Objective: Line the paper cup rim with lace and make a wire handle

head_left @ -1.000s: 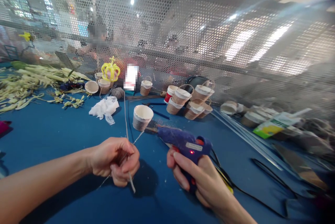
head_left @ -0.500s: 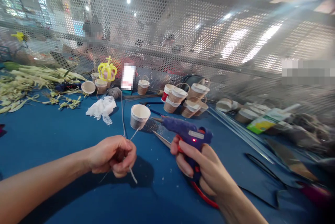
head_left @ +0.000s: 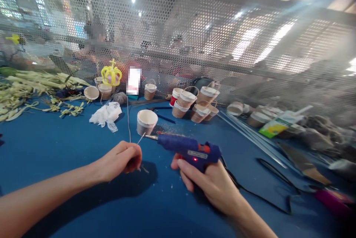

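My left hand [head_left: 122,162] is closed on a thin grey cord [head_left: 129,123], which runs back toward a grey yarn ball [head_left: 119,98]. A short cord end sticks out of the fist, pointing up and right. In my right hand [head_left: 203,178] is a blue hot glue gun [head_left: 186,147] with a red light on its side. Its metal nozzle points left and lies at the tip of that cord end, just in front of a small cup [head_left: 147,119] with a white lining. Whether nozzle and cord touch, I cannot tell.
A crumpled white tissue [head_left: 107,114], a yellow crown-shaped piece [head_left: 111,74] and pale plant stalks [head_left: 41,82] lie left. Several small baskets [head_left: 187,98] stand behind. Clear glue sticks [head_left: 256,139] and a black cable [head_left: 267,193] are at right. Perforated metal screen [head_left: 155,45] closes the back.
The glue gun has swung left and levelled, bringing its nozzle to the cord end. My left hand has turned slightly, its back now facing more upward.
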Tool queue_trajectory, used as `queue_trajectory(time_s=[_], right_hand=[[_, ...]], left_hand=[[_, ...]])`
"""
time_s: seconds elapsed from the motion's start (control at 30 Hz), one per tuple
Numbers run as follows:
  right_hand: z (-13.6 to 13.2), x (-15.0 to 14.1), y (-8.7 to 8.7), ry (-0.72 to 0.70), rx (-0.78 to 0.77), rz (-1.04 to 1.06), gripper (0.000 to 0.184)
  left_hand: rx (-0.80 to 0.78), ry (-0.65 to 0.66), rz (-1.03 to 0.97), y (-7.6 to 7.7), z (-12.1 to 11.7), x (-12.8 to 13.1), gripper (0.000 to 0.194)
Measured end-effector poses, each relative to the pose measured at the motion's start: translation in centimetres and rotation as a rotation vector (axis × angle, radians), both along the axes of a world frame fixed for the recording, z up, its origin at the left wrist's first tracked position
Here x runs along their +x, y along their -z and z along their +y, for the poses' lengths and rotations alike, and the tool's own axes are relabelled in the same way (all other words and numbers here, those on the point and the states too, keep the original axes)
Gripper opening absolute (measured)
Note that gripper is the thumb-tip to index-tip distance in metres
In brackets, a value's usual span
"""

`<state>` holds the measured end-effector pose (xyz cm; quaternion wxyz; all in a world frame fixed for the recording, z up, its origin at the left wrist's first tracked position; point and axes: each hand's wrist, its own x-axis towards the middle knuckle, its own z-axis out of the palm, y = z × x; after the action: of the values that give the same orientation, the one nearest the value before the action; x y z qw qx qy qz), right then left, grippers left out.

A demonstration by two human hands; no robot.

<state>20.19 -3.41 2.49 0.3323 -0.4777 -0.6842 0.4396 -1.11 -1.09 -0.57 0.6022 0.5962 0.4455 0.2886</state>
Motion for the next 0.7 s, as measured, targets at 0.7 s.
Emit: queue_trajectory(time_s=[0.7], right_hand=[[1.8,1.2,-0.4,0.170,-0.111,0.210,0.027]], left_hand=[[0.134,0.025,0.075,-0.5,0.0,-0.2,0.030]])
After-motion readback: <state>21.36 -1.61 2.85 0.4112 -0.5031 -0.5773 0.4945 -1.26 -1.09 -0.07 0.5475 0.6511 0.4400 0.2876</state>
